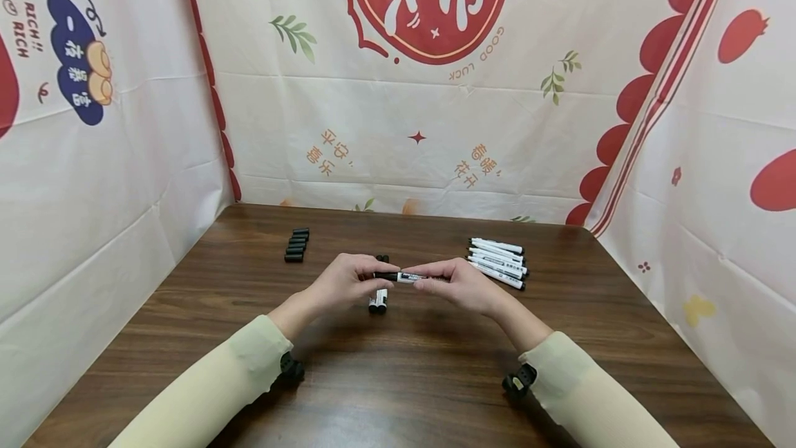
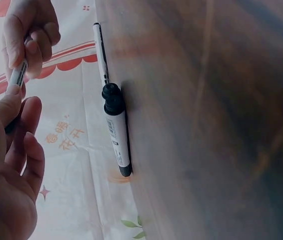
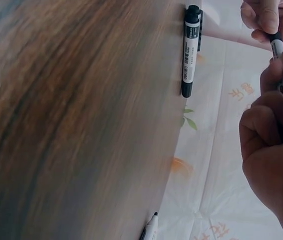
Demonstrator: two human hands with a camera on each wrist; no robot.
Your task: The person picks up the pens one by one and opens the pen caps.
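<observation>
Between the two hands, above the table, a white marker with a black cap is held level. My left hand pinches its cap end between thumb and fingers. The barrel is gripped by my right hand, whose fingers hide the marker's other end. Just beyond and below the left hand, two capped markers lie side by side on the table, partly covered by that hand. The left wrist view shows the left thumb and fingers around the held marker.
A column of several loose black caps lies at the back left of the wooden table. Several uncapped white markers lie in a row at the back right. Printed cloth hangs behind and on both sides.
</observation>
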